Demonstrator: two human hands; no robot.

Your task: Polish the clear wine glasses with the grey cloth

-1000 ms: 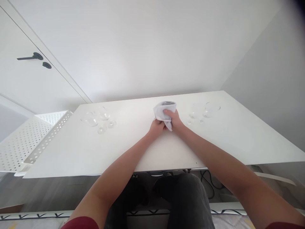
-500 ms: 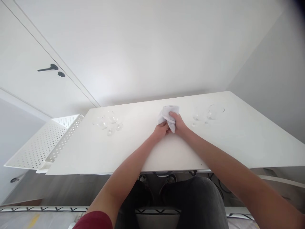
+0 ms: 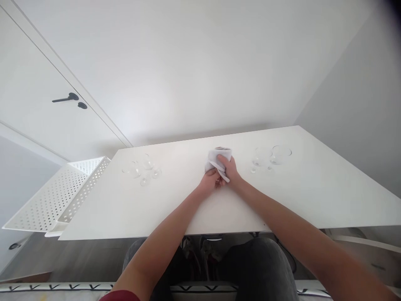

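Observation:
A light grey cloth (image 3: 216,155) is bunched up over the middle of the table, wrapped round what looks like a wine glass (image 3: 223,148). Only a thin bit of that glass's rim shows at the cloth's top. My right hand (image 3: 230,168) is closed round the cloth from the right, thumb on top. Below the cloth my left hand (image 3: 210,180) is closed at the lower end of the glass; the stem is mostly hidden by fingers. Two clear stemmed glasses, one of them a wine glass (image 3: 135,170), stand upright to the left. Two more, including a wider glass (image 3: 280,155), stand to the right.
The white table (image 3: 125,209) runs along a wall (image 3: 194,75). At its left end hangs a white perforated rack (image 3: 54,200). A door handle (image 3: 69,97) is at the far left. My legs (image 3: 266,267) are under the front edge.
The cloth has shifted round the glass, with its top fold now lying closer about the rim. Both hands have turned slightly. The view has tilted up a little.

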